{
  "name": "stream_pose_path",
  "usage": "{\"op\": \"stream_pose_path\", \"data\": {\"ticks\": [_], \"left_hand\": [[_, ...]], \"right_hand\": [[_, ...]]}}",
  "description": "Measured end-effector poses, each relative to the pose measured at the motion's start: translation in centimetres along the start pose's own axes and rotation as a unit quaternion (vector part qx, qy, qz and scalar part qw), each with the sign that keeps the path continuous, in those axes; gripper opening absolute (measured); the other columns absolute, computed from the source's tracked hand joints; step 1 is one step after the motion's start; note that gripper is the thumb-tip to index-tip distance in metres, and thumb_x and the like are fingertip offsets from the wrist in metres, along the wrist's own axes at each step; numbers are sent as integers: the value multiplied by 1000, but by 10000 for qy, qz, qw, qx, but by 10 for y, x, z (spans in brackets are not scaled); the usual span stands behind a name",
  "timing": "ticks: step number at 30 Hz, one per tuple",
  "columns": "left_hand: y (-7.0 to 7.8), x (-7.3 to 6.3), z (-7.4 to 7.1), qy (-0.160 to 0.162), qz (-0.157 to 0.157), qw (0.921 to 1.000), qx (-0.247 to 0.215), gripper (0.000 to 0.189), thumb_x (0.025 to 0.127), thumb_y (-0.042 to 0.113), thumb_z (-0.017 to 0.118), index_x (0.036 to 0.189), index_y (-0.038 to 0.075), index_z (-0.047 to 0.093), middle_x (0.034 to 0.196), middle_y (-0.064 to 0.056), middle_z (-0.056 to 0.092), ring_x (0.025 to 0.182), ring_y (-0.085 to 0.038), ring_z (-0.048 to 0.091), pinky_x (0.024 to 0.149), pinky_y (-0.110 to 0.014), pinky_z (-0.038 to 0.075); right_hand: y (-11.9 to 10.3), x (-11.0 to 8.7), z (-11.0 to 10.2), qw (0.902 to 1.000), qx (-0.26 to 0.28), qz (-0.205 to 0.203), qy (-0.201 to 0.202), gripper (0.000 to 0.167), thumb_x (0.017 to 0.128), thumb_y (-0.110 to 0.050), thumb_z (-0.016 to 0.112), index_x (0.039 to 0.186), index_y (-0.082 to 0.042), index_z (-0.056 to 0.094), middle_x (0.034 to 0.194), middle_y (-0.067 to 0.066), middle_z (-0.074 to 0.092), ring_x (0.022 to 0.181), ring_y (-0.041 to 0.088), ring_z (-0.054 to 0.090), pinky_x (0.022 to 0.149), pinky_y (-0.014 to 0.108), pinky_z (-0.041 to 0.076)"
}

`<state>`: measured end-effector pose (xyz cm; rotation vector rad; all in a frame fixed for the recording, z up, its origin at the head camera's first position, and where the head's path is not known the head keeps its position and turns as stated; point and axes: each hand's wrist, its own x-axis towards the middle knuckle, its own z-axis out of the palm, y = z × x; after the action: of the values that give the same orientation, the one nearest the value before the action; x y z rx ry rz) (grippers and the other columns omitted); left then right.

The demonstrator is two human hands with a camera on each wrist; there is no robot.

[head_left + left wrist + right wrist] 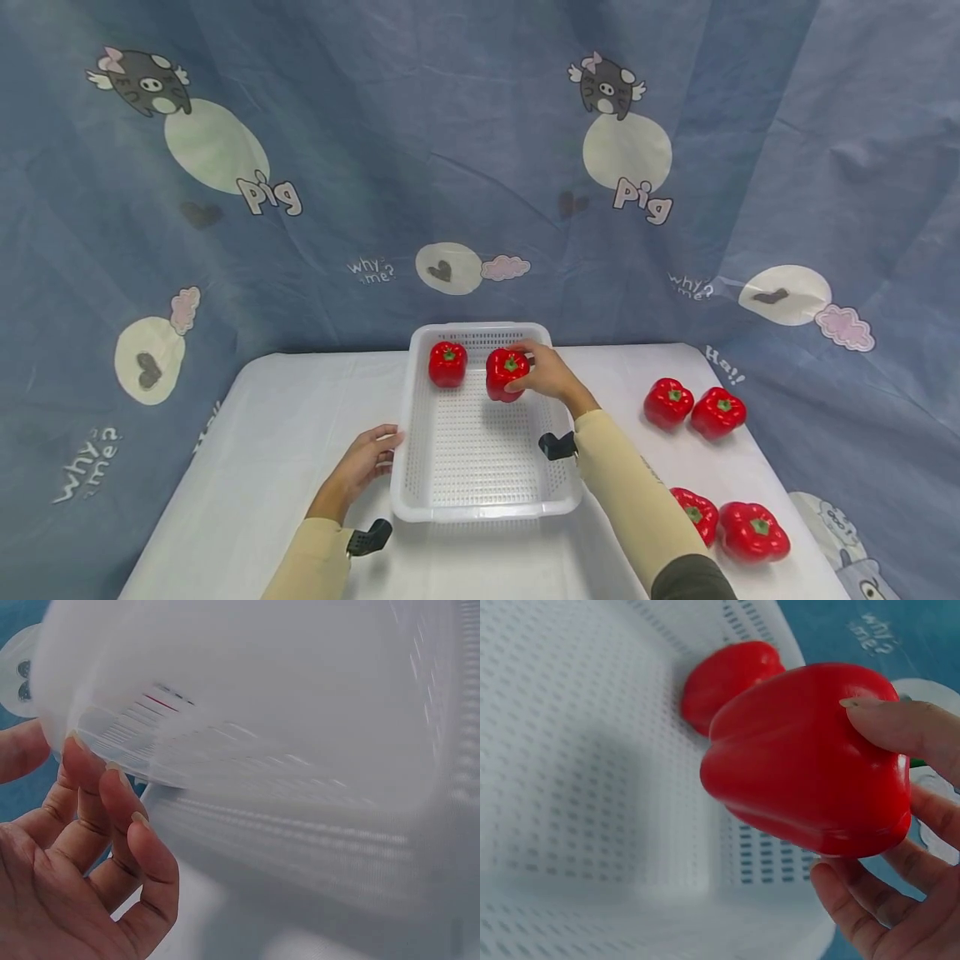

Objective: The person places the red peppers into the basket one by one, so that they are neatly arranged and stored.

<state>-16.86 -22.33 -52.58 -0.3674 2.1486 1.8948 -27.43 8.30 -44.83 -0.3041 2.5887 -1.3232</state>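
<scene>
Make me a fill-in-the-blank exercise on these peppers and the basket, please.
The right hand holds a pepper whose colour is ____.
The left hand is at the ____ side of the basket.
On the white table, right of the basket, ____ peppers show.

Missing words: red; left; four.

Worktop (300, 417): brightly and evenly lit, a soft shadow being cast beside the near rim of the basket (487, 510).
Curtain (480, 167): left dimmer, creases gently shaded.
Basket, left wrist view: washed out, smeared by blur; the left hand (362, 463) is caught more sharply!
Held pepper (802, 757): picked out by small glints; behind it, the basket is softened and shadowed.
</scene>
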Motion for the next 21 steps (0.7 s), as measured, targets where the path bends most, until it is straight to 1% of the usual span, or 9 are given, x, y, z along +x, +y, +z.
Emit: {"op": "stream_pose_path", "data": {"ticks": [3,7,9,17,21], "left_hand": [[-1,-1,0,18,13,10000,-22,39,95,21,58,124,-6,52,92,-5,65,80,-17,59,72,-32,47],[-3,0,1,27,-1,10000,-39,40,95,21,57,124,-6,52,93,-5,65,80,-17,59,71,-31,47],[-3,1,2,29,-1,10000,-62,40,95,21,58,124,-6,52,92,-5,65,79,-17,58,71,-31,47],[-2,0,2,68,31,9999,-96,38,95,20,58,121,-5,53,91,-4,66,79,-17,59,71,-32,47],[-2,1,2,83,33,9999,-145,36,94,19,59,120,-5,54,90,-5,66,78,-17,59,70,-32,47]], "right_hand": [[0,4,9,10000,27,56,26,72,69,-8,84,133,-10,53,128,13,56,117,33,52,87,45,52],[4,9,20,9999,69,-103,67,69,68,-6,84,131,-8,55,126,12,57,114,31,54,86,44,52],[5,10,25,9998,96,-117,95,68,68,-6,84,130,-8,56,126,12,57,113,31,54,86,44,52],[4,14,48,9994,260,139,206,70,69,-7,85,132,-9,53,127,11,56,113,30,53,87,43,52],[3,18,59,9988,366,155,282,70,69,-8,84,131,-9,52,125,12,57,112,31,54,88,45,51]]}}
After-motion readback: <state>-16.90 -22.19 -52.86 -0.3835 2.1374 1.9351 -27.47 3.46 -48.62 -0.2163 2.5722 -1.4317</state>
